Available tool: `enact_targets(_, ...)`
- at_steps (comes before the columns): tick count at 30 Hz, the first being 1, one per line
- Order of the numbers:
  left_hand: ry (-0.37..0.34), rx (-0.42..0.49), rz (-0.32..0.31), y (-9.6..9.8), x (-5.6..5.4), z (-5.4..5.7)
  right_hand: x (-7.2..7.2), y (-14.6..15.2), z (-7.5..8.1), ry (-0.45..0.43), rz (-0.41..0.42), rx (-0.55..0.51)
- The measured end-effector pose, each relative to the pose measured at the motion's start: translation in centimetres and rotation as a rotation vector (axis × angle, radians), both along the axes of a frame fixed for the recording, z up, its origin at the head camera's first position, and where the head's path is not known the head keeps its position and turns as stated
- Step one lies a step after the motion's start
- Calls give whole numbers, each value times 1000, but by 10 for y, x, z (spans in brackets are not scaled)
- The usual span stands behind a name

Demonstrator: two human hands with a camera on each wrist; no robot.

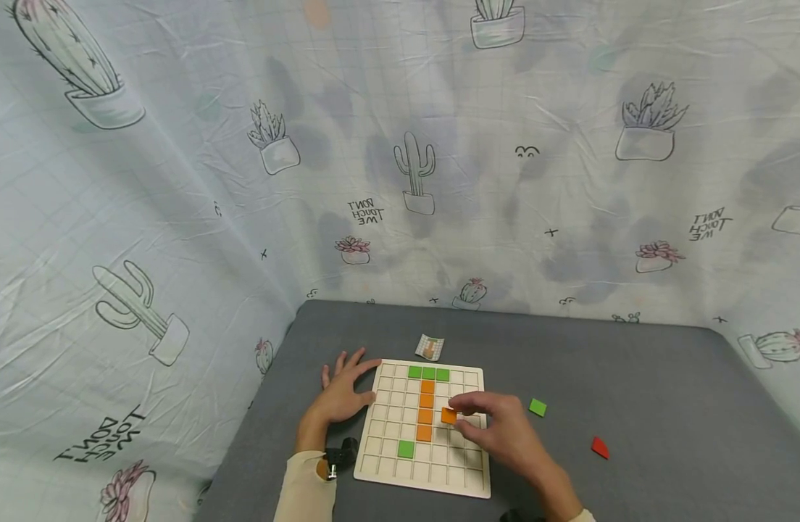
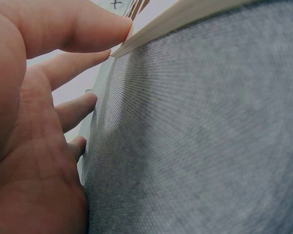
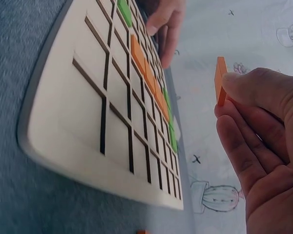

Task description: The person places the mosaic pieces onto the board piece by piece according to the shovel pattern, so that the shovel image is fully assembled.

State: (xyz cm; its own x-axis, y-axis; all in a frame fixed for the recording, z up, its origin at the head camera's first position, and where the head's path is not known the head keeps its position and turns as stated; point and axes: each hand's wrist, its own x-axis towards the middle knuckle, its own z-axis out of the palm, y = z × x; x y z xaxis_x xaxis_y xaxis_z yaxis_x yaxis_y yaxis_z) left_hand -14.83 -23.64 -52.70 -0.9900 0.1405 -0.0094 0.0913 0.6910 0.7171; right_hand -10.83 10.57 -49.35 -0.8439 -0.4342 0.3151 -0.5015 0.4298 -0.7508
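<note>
A pale wooden grid board [image 1: 380, 449] lies on the grey table. Set in its cells are three green tiles across the top, a column of orange tiles [image 1: 426, 401] below them, and one green tile [image 1: 406, 449] lower left. My right hand [image 1: 504, 428] pinches an orange square tile [image 3: 219, 81] between thumb and fingertips, over the board's right half. My left hand [image 1: 340, 391] rests at the board's left edge, fingers spread, with thumb and index fingertip right at the rim [image 2: 151, 36].
A small patterned card [image 1: 430, 347] lies just behind the board. To the right, on the grey table [image 1: 667, 391], are a loose green tile [image 1: 538, 407] and a red quarter-round piece [image 1: 599, 448]. A cactus-print curtain [image 1: 478, 181] hangs behind and at the sides.
</note>
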Motion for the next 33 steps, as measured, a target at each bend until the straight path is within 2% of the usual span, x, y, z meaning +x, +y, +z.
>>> enact_targets(9, -3, 10, -5, -1, 1, 1, -4, -18, -7, 56, 49, -23)
enact_targets(17, -2, 0, -1, -1, 0, 0, -7, -32, -13, 6, 79, -6)
enact_targets(25, -5, -8, -2, -1, -1, -1, -9, -48, -18, -49, 147, 19)
enact_targets(33, -9, -9, -2, -2, -1, -1, -12, -60, -23, -33, 188, 73)
